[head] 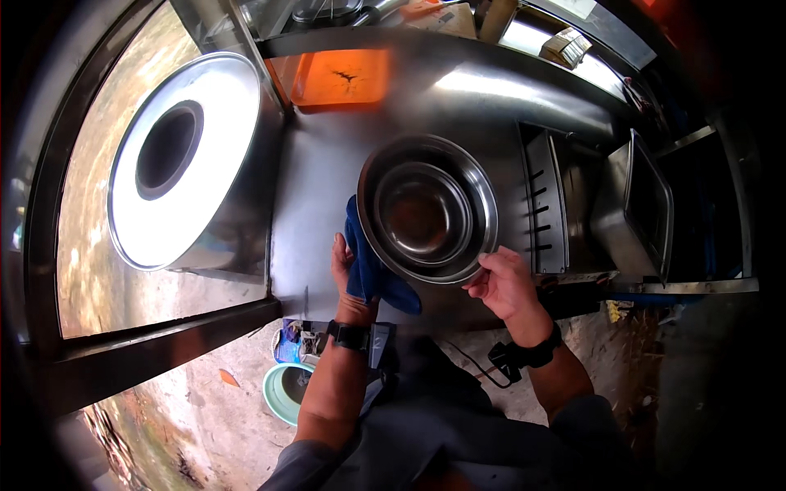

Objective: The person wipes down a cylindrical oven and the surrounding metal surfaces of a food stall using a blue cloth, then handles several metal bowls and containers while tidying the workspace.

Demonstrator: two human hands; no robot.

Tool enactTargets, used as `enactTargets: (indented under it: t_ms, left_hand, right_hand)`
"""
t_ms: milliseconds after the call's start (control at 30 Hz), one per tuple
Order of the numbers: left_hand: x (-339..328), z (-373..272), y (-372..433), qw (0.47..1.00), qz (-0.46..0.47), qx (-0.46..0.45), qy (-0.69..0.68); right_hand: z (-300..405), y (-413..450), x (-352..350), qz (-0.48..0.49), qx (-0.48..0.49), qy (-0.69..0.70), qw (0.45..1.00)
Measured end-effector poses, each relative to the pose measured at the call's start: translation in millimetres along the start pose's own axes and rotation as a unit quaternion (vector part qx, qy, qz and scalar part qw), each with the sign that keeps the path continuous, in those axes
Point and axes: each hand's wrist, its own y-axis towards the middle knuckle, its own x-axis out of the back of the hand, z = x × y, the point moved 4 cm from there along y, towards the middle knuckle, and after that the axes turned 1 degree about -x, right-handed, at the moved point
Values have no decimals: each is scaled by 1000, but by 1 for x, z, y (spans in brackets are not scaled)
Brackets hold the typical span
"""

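Note:
A small stainless steel bowl [424,221] sits nested inside a larger steel bowl [484,208] before me, over the metal worktop [319,178]. My right hand [508,283] pinches the larger bowl's rim at its near right side, thumb on the upper edge. A dark blue cloth [367,267] is in my left hand [342,267], up against the bowl's left side. Much of that hand's fingers is hidden behind cloth and bowl. Both bowls have their open sides up.
An orange tray [344,77] lies at the back left. Left of the worktop stands a large steel cylinder [233,178] with a round opening. Steel containers [620,208] and a slotted metal panel [543,215] are at right. A pale green basin [276,393] stands on the floor.

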Motion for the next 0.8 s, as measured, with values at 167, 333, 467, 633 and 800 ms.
enactTargets:
  t_ms: [167,333,467,633,800]
  left_hand:
    - [-3,0,-13,984,-103,-63,134]
    - [10,2,-19,969,-76,-106,211]
    - [9,-9,-17,981,-12,-64,181]
    - [23,11,-40,990,62,76,100]
    - [26,38,-55,982,87,167,21]
  right_hand:
    - [-24,-30,-8,1,-29,-36,999]
    - [-38,-54,4,-9,-76,-60,995]
    - [-37,-65,15,-5,-47,-66,997]
    - [-41,-63,-5,41,-49,17,998]
    - [-47,-54,-16,10,-14,-10,1000]
